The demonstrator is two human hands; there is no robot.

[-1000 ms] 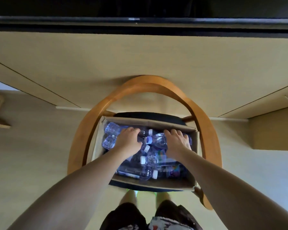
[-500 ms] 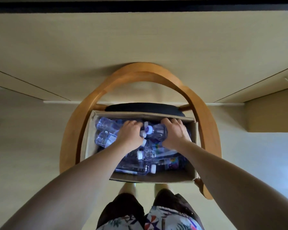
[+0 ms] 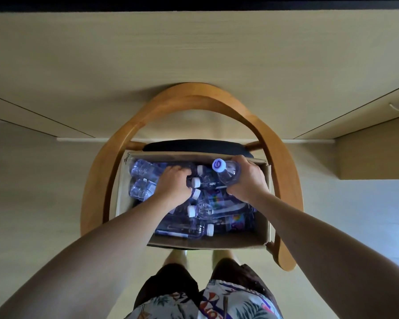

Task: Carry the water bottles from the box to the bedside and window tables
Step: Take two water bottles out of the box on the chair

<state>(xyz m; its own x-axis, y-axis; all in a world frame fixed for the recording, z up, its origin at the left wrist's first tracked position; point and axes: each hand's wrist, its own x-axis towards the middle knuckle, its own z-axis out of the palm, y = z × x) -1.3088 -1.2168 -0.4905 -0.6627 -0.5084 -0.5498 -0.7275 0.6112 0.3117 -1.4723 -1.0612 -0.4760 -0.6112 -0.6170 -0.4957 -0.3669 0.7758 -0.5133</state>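
Observation:
An open cardboard box (image 3: 263, 229) rests on a chair seat and holds several clear water bottles with white caps lying on their sides. My right hand (image 3: 248, 179) grips one water bottle (image 3: 227, 172), tipped up so its purple-marked cap faces me at the box's far right. My left hand (image 3: 174, 184) is down among the bottles on the left, its fingers curled around a bottle (image 3: 144, 169) that lies flat; the grip itself is hidden beneath the hand.
The box sits on a wooden chair (image 3: 97, 180) with a curved back and a dark seat. A beige wall and a low cabinet (image 3: 376, 155) stand beyond it. My legs and patterned shorts (image 3: 228, 300) are close below the box.
My right hand has tilted its bottle upward, cap now towards me. My left hand has stayed low on the bottles at the left. The view has shifted slightly closer.

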